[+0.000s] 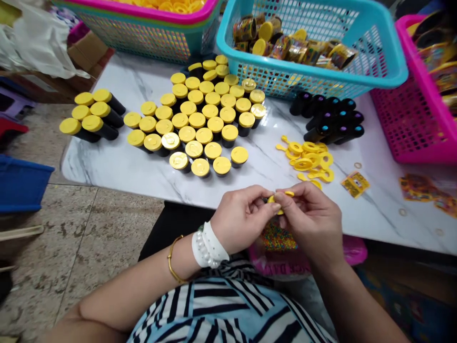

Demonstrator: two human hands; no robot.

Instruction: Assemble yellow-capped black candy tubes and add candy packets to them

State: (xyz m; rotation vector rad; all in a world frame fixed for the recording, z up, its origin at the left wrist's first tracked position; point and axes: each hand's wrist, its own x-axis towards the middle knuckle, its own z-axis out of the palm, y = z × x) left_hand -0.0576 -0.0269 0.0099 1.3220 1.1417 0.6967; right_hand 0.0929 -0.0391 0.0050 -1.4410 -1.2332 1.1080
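Observation:
Both hands meet at the table's front edge, pinching one small yellow plastic piece (pixel 275 205) between them. My left hand (pixel 246 214) grips it from the left, fingers curled; my right hand (pixel 314 219) grips it from the right with thumb and forefinger. Its exact shape is partly hidden by the fingertips. Just beyond my right hand lies a loose pile of yellow ring-shaped pieces (pixel 303 164). Black containers with yellow lids (pixel 196 120) stand grouped upright farther left. Under the hands, a pink tub (pixel 352 250) holds a bag of small multicoloured beads (pixel 278 238).
A turquoise basket (pixel 314 78) of wrapped containers stands at the back, with pink baskets (pixel 400 128) beside it. Black tubes (pixel 330 119) with coloured dots stand before it. Labels (pixel 355 184) lie on the marbled table (pixel 143 176). More yellow-lidded containers (pixel 93 124) stand far left.

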